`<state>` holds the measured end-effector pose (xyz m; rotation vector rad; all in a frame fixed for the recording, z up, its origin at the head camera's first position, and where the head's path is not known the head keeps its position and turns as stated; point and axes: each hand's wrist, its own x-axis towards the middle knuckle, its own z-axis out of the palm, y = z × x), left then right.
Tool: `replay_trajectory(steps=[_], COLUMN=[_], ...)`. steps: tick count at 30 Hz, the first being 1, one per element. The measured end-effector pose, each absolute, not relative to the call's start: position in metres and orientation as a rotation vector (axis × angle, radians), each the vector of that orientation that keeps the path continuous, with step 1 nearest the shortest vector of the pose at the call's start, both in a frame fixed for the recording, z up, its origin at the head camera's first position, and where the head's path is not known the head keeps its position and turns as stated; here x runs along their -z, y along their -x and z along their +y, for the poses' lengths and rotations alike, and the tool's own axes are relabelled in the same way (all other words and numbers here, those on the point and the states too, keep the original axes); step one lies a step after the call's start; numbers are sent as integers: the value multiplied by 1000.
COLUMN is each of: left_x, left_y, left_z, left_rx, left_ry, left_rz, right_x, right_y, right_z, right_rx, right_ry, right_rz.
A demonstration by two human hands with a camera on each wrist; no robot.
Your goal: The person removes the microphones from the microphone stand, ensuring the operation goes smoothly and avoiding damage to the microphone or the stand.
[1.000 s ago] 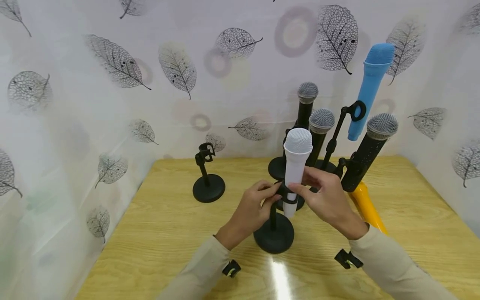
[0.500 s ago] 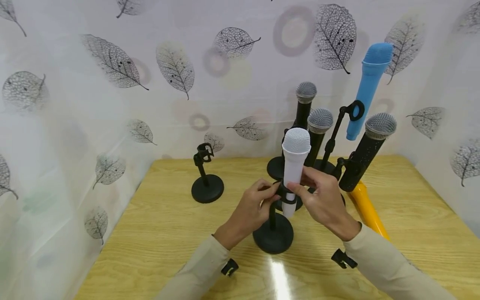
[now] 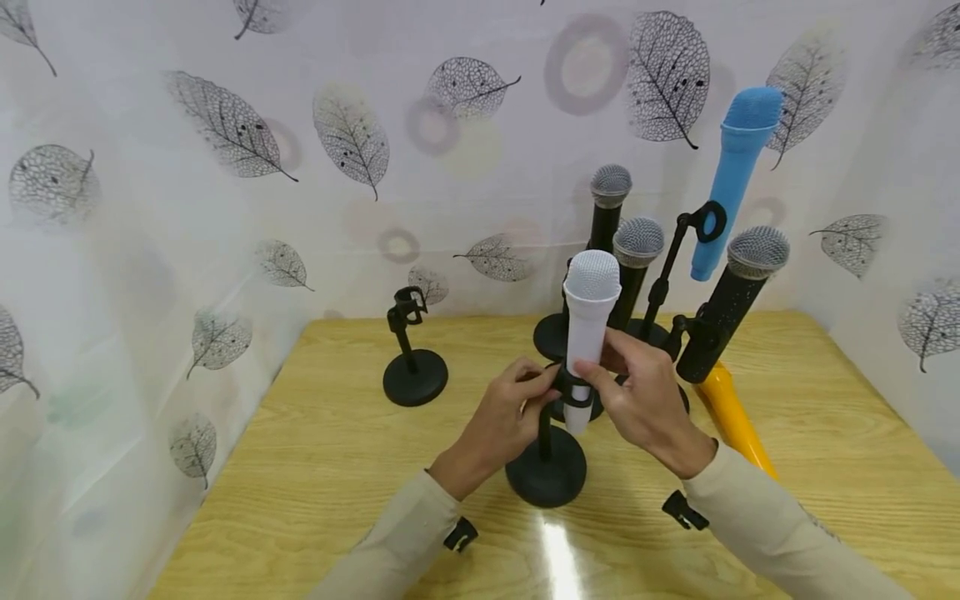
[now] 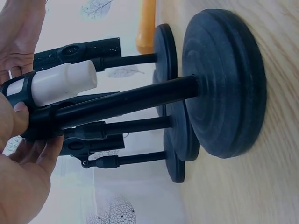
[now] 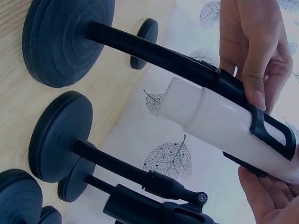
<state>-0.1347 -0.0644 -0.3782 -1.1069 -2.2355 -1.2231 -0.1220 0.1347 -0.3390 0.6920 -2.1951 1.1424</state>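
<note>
A white microphone (image 3: 592,304) stands nearly upright in the black clip (image 5: 275,135) of a desk stand, whose round base (image 3: 546,475) rests on the table. With thumb and fingers my left hand (image 3: 504,412) pinches the clip's joint at the top of the stand's pole (image 4: 126,103). My right hand (image 3: 648,400) grips the microphone's body from the right, thumb in front. In the right wrist view the microphone's tail (image 5: 182,100) sticks out below the clip. The left wrist view also shows its white end (image 4: 77,79) beside the pole.
An unfilled microphone stand (image 3: 415,375) is at the left. Behind my right hand, black microphones (image 3: 733,300) with silver heads and a blue microphone (image 3: 737,183) sit in stands. An orange-yellow object (image 3: 738,421) lies at the right. Leaf-patterned cloth (image 3: 465,192) hangs behind the table.
The white microphone's head has risen very slightly. My right wrist has shifted a little to the left; my left hand keeps its hold on the clip.
</note>
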Motion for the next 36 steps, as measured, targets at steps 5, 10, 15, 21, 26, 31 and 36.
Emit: replay_trajectory(steps=[5, 10, 15, 21, 26, 31, 36], left_x=[378, 378, 378, 379, 379, 380, 379], left_y=[135, 136, 136, 135, 136, 137, 136], left_z=[-64, -66, -66, -65, -66, -65, -66], left_rx=[1231, 1230, 1223, 1257, 1264, 1259, 1273], left_ry=[1109, 1113, 1116, 1127, 1136, 1135, 1124], left_rz=[-2229, -2231, -2226, -2222, -2225, -2226, -2230], right_x=[337, 338, 336, 331, 330, 328, 322], right_y=[123, 124, 122, 119, 120, 121, 122], right_z=[139, 145, 147, 144, 141, 142, 143], right_rx=[-1180, -1267, -1307, -1287, -1246, -1224, -1229], right_ry=[-729, -768, -741, -667, -669, -694, -708], right_rz=[-2203, -2222, -2267, -2304, -2281, -2255, -2283])
